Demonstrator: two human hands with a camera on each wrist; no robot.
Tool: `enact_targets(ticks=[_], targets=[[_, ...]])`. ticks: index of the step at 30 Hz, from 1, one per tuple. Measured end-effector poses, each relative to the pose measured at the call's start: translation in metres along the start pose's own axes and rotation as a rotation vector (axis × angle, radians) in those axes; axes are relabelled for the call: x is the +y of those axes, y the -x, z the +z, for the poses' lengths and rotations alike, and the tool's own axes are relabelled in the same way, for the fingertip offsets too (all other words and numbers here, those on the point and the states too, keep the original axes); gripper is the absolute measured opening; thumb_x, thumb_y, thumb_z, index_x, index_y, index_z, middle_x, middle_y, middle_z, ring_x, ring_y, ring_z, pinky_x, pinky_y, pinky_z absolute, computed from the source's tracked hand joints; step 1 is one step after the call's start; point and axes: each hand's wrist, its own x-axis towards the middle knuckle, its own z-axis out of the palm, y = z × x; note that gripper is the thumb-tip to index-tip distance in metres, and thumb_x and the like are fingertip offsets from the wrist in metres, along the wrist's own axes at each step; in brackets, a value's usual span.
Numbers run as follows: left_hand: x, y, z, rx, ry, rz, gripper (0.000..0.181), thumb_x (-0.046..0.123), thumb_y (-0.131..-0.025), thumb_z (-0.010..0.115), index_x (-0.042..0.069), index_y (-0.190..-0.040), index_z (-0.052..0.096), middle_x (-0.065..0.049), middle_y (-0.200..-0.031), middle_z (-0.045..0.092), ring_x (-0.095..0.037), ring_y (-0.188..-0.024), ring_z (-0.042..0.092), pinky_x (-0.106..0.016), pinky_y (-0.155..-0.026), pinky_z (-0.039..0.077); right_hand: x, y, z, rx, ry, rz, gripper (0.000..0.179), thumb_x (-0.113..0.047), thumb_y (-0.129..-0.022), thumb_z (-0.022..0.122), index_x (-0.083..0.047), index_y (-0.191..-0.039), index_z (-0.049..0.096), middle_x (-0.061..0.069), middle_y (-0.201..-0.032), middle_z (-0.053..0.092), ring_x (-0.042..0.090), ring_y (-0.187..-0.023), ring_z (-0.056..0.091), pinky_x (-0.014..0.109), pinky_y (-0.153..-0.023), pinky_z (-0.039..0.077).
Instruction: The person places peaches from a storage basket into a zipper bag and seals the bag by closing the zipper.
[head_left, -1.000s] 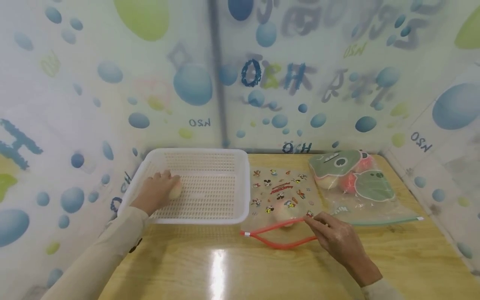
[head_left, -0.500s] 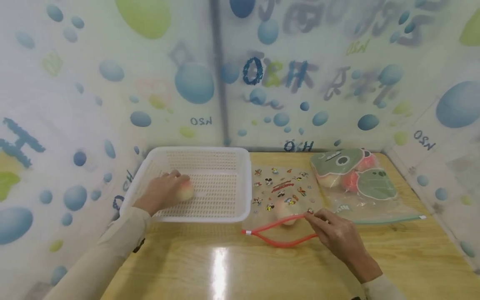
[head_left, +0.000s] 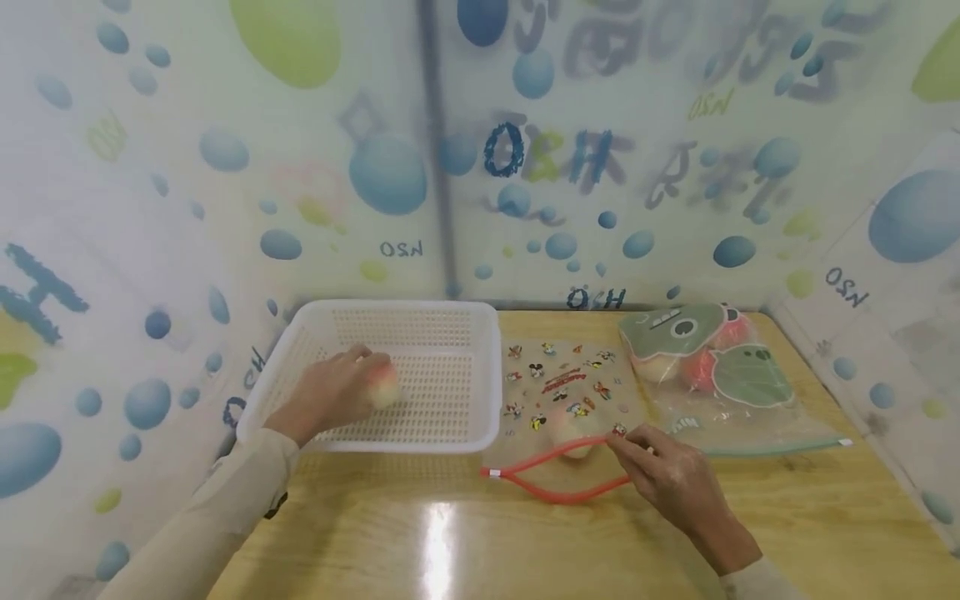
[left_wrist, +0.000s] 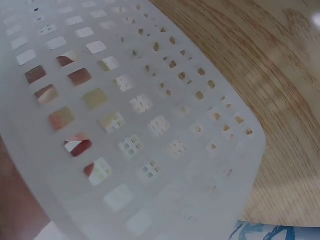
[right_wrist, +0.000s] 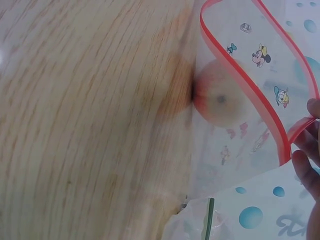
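In the head view my left hand (head_left: pixel 337 390) reaches into a white slotted plastic basket (head_left: pixel 486 375) and grips a cream-and-pink peach (head_left: pixel 385 386). Through the holes of the basket's wall (left_wrist: pixel 200 165), the left wrist view shows only patches of that peach (left_wrist: pixel 95 98) and the fingers. My right hand (head_left: pixel 678 479) pinches the red rim of a clear zip bag (head_left: pixel 562 375) printed with cartoon figures. The bag's mouth gapes towards me. Inside it lies another peach (right_wrist: pixel 220 95). In the right wrist view the fingertips of the right hand (right_wrist: pixel 309 150) hold the rim's corner.
At the right lies a second clear zip bag (head_left: pixel 705 417) with green animal prints and several pink-and-cream fruits inside. All stand on a wooden table (head_left: pixel 360 533). Behind and at both sides rise walls with a bubble pattern (head_left: pixel 637 100).
My left hand has moved to the right inside the basket with the peach in its grip. The right hand keeps its hold on the bag's rim.
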Motion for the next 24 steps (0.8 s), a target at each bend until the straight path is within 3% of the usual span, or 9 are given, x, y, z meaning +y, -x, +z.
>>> enact_targets(ticks=[8, 15, 24], targets=[[0.007, -0.006, -0.002, 0.108, 0.016, 0.08, 0.075, 0.027, -0.063, 0.092, 0.008, -0.127, 0.059, -0.013, -0.111, 0.062, -0.031, -0.083, 0.065, -0.048, -0.063, 0.056, 0.002, -0.003, -0.001, 0.01, 0.016, 0.0, 0.04, -0.032, -0.108, 0.048, -0.008, -0.103, 0.081, -0.001, -0.083, 0.062, 0.01, -0.057, 0.058, 0.026, -0.043, 0.047], [0.029, -0.003, -0.004, 0.16, 0.043, 0.122, 0.072, 0.033, -0.062, 0.087, 0.009, -0.121, 0.054, -0.006, -0.107, 0.06, -0.021, -0.072, 0.06, -0.039, -0.056, 0.052, 0.0, -0.004, -0.001, 0.002, 0.007, 0.001, 0.042, -0.032, -0.109, 0.047, -0.008, -0.102, 0.081, -0.002, -0.084, 0.061, 0.005, -0.056, 0.052, 0.019, -0.041, 0.041], [0.055, -0.007, -0.008, 0.247, 0.065, 0.185, 0.069, 0.036, -0.063, 0.084, 0.005, -0.114, 0.051, -0.007, -0.102, 0.054, -0.023, -0.089, 0.052, -0.039, -0.069, 0.051, -0.002, -0.005, -0.002, -0.037, 0.004, 0.029, 0.043, -0.034, -0.109, 0.047, -0.007, -0.105, 0.08, -0.001, -0.085, 0.062, 0.005, -0.056, 0.052, 0.019, -0.042, 0.042]])
